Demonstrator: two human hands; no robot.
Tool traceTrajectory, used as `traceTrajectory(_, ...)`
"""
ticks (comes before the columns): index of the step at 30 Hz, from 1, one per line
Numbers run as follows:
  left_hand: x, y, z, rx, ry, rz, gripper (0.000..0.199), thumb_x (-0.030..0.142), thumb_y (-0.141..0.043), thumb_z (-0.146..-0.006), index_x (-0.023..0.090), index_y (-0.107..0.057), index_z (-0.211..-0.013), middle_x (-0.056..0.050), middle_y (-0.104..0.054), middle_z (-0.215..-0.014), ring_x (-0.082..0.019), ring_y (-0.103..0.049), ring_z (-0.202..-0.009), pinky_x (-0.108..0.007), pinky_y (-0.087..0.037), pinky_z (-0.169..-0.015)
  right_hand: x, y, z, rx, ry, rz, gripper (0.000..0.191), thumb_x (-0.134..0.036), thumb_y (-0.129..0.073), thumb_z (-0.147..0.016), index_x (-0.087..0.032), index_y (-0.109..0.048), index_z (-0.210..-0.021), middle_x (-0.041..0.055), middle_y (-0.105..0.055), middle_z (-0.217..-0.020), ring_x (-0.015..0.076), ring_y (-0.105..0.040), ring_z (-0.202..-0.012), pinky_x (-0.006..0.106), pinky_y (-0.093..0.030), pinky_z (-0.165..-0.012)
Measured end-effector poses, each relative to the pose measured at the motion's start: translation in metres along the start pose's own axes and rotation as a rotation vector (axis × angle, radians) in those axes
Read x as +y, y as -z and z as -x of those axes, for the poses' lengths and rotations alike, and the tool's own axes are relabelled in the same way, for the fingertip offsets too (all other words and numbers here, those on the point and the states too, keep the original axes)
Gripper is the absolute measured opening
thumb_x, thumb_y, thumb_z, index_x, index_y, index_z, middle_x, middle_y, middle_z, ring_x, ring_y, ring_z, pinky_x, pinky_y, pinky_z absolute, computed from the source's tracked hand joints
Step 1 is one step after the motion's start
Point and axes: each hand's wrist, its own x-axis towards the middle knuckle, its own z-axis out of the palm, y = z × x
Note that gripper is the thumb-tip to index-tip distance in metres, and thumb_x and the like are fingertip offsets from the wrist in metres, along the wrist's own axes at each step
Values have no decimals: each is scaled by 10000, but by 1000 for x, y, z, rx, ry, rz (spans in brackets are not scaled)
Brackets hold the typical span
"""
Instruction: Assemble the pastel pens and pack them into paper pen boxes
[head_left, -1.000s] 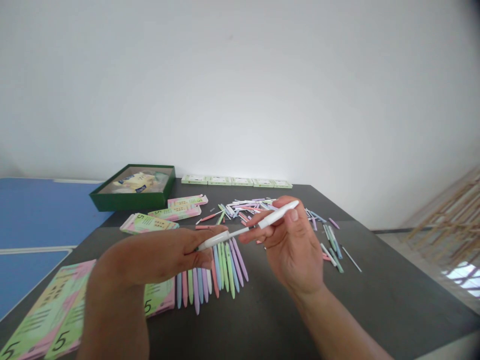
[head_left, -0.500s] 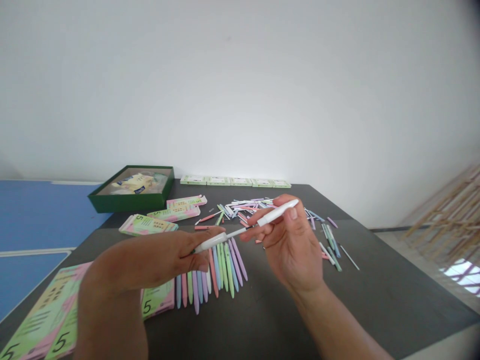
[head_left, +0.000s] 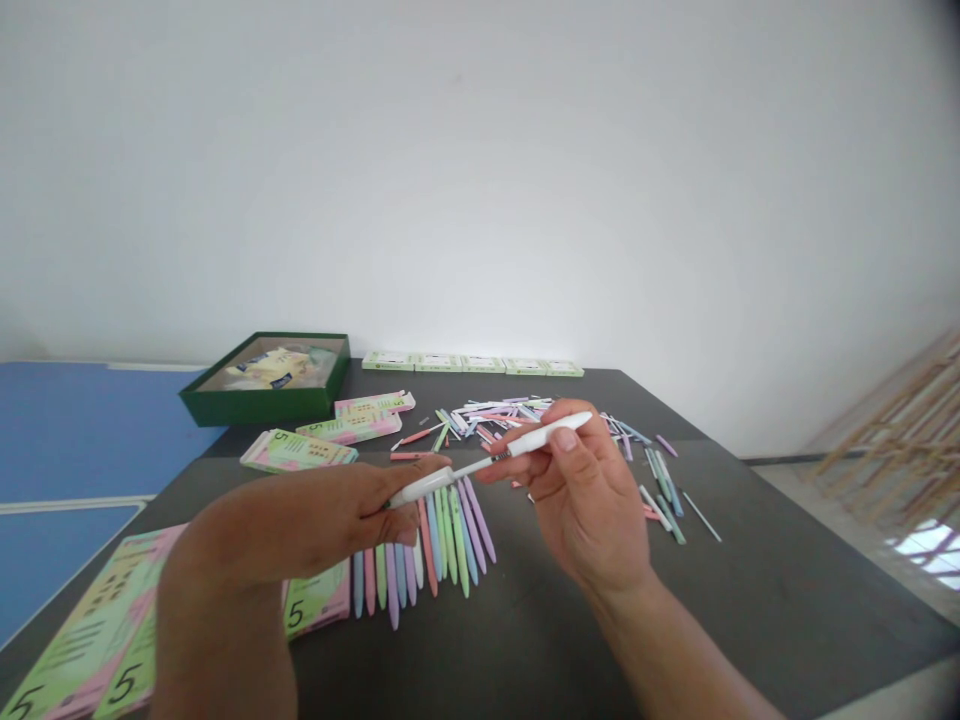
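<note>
Between thumb and fingers, my left hand (head_left: 390,500) grips a white pen barrel (head_left: 425,486) with a thin refill (head_left: 472,467) sticking out of it. The other white barrel piece (head_left: 544,437) is held in my right hand (head_left: 581,480), thumb on top. A small dark spring (head_left: 500,455) shows on the refill where it enters that piece. Below my left hand a row of pastel pens (head_left: 454,535) lies side by side on the dark table (head_left: 570,650); my left hand hides some of their upper ends.
Loose pen parts (head_left: 487,412) are heaped behind my hands, with more parts (head_left: 664,485) to the right. Green and pink boxes (head_left: 296,452) lie at the left. A green tray (head_left: 262,405) holds plastic packets. Flat boxes (head_left: 457,363) line the back edge.
My right hand has turned its white barrel piece into closer line with the refill, and the spring now shows more clearly. My left hand has hardly moved.
</note>
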Motion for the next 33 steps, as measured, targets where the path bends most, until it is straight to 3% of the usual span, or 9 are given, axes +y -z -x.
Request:
traceTrajectory(8, 4, -2, 0, 26, 17, 31, 479, 280, -413, -954, 222, -260, -1405, -1, -424, -1381, -173, -447, -1171, -248, -285, -990, -4, -2, 5, -8, -12, -88, 87, -271, -317, -943, -236, -396, -926, 39, -674, -829, 172, -673, -659, 359, -505, -673)
traceTrajectory(18, 0, -1, -2, 21, 114, -102, 517, 379, -399, -943, 199, -267, -1409, -18, -581, -1225, -180, -609, -924, -211, -438, -802, 6, 6, 0, 20, -11, -174, 104, -210, -358, -933, -211, -462, -923, 2, -629, -763, 134, -646, -590, 279, -491, -591)
traceTrajectory(24, 0, 0, -3, 11, 154, -133, 502, 437, -389, -934, 234, -326, -1389, -3, -554, -1263, -202, -588, -992, -211, -427, -823, 6, 11, -2, 51, 11, -188, 117, -197, -360, -926, -199, -476, -941, 29, -632, -805, 143, -645, -645, 278, -490, -614)
traceTrajectory(28, 0, 0, -4, -10, 208, -126, 539, 474, -359, -935, 219, -292, -1405, -2, -583, -1227, -201, -584, -994, -202, -440, -799, 5, 15, -3, 58, 19, -190, 111, -207, -374, -919, -201, -483, -940, 31, -631, -809, 144, -643, -649, 277, -490, -616)
traceTrajectory(33, -5, -1, -6, -72, 220, -131, 573, 509, -341, -931, 235, -237, -1423, -26, -488, -1332, -214, -535, -1088, -253, -403, -894, 4, 16, -5, 82, 25, -178, 91, -234, -405, -899, -208, -489, -924, 19, -615, -777, 149, -633, -660, 288, -489, -624)
